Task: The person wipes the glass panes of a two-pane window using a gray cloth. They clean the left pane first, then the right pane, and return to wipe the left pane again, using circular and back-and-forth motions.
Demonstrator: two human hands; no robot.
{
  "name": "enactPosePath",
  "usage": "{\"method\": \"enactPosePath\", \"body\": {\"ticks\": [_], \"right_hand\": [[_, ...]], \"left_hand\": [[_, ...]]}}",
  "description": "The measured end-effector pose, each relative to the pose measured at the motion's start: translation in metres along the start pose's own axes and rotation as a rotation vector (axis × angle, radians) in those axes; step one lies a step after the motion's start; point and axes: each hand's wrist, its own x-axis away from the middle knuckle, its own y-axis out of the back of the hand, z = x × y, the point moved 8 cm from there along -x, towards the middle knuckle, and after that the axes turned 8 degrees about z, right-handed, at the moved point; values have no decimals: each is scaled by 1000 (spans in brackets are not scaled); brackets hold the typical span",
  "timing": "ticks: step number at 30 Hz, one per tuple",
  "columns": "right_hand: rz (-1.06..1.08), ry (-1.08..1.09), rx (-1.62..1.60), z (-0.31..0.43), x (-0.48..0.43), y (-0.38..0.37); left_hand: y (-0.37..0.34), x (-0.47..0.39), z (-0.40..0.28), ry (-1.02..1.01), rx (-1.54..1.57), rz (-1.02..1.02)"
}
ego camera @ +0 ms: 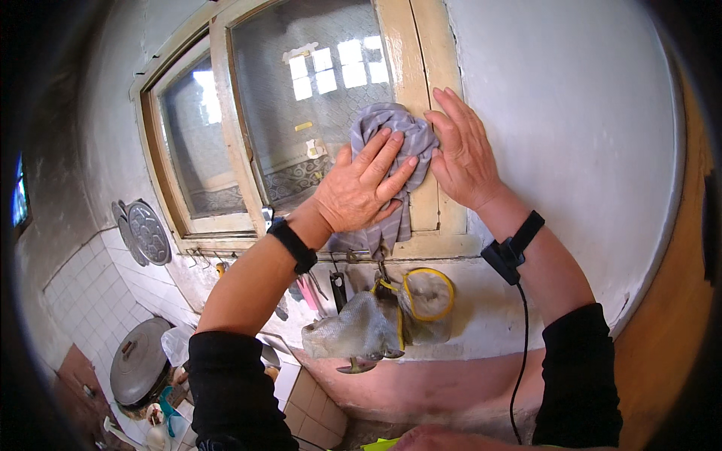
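Observation:
My left hand [361,183] presses a bunched grey striped cloth [389,121] against the lower right corner of a window pane [259,84] and its cream wooden frame [426,197]. The cloth's lower end hangs down below the hand. To the right, my right hand [465,149] rests on the right upright of the frame, its fingers spread and pointing up, beside the cloth. It does not grip the cloth; whether its thumb touches the cloth I cannot tell. Patches of paper and yellow tape are stuck to the glass.
Below the sill hang mesh bags with yellow rims [428,293], a pink-handled tool [308,292] and hooks on a rail. Round metal moulds [149,232] hang at left. A large lidded pot [140,361] stands on the tiled counter, lower left. A black cable [524,349] trails from my right wrist.

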Motion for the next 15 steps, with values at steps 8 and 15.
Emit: {"method": "enactPosePath", "body": {"ticks": [8,15], "right_hand": [[106,-10,151,4,-1,-9],[183,-48,269,5,-4,-19]], "left_hand": [[13,-2,116,429,-144,-97],[42,51,231,1226,-271,-248]]}}
